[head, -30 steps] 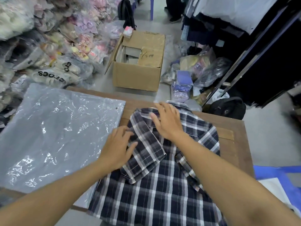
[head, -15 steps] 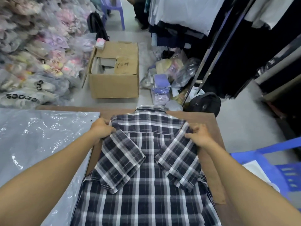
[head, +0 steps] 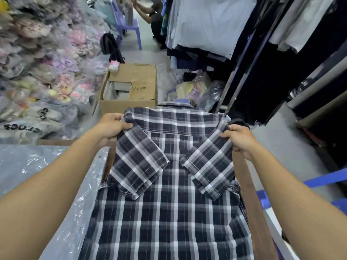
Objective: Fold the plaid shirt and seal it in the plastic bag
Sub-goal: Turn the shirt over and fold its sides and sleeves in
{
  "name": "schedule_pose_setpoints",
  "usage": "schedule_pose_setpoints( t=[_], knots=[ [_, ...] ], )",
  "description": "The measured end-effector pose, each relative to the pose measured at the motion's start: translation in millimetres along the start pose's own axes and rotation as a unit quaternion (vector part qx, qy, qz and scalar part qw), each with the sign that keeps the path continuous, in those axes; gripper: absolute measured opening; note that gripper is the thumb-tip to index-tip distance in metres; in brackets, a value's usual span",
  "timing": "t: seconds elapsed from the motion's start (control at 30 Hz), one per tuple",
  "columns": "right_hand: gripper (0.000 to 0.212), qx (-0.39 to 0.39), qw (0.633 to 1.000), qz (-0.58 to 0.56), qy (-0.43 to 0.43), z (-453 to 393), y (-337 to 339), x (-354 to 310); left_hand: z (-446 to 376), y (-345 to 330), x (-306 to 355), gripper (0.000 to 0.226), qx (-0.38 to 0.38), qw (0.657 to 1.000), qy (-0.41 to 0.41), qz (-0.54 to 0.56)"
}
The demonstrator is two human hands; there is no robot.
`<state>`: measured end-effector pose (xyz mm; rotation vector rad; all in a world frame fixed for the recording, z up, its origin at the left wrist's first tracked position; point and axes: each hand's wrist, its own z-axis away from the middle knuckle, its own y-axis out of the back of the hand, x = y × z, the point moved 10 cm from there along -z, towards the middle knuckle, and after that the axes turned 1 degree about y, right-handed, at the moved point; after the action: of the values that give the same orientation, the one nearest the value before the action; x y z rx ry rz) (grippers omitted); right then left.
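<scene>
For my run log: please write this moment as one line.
stage: folding | left hand: grips plaid shirt shoulder | right hand: grips other shoulder | plastic bag: unused

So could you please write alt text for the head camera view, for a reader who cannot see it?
A person's left hand and right hand grip the shoulders of a plaid shirt lying back-up on a wooden table, both short sleeves folded inward. A clear plastic bag lies flat to its left.

Open cardboard box (head: 129, 94) on the floor — purple plastic chair (head: 129, 25) beyond, hanging garments (head: 206, 21) right.
</scene>
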<state>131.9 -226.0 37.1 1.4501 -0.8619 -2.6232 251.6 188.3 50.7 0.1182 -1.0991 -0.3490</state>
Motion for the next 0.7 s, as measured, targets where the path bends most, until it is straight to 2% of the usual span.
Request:
schedule_pose_setpoints(
  t=[0.13,0.3,0.4,0.47,0.53,0.6,0.7],
  knots=[
    [0.01,0.08,0.995,-0.031,0.042,-10.3,32.7,-51.5,-12.4,2.8,63.2,0.031,0.005,0.998,-0.052,0.025],
    [0.003,0.131,0.985,-0.074,0.088,-19.0,55.7,-97.7,-28.7,10.7,120.7,0.028,0.03,0.991,-0.126,0.024],
    [0.004,0.136,0.976,-0.125,0.116,-20.7,59.5,-110.9,-31.9,19.3,134.3,0.021,0.059,0.986,-0.151,0.042],
    [0.004,0.136,0.968,-0.156,0.14,-18.8,58.8,-117.7,-30.5,30.9,138.7,0.025,0.084,0.981,-0.17,0.048],
    [0.005,0.148,0.961,-0.17,0.158,-16.6,59.9,-122.2,-31.6,43.7,143.2,0.03,0.129,0.972,-0.197,0.014],
    [0.006,0.164,0.959,-0.163,0.161,-14.8,60.7,-121.1,-21.7,48.5,149.9,0.023,0.161,0.959,-0.232,-0.037],
    [0.006,0.183,0.962,-0.149,0.141,-6.1,56.0,-105.1,-0.7,42.1,146.2,0.016,0.174,0.946,-0.265,-0.07]
  ],
)
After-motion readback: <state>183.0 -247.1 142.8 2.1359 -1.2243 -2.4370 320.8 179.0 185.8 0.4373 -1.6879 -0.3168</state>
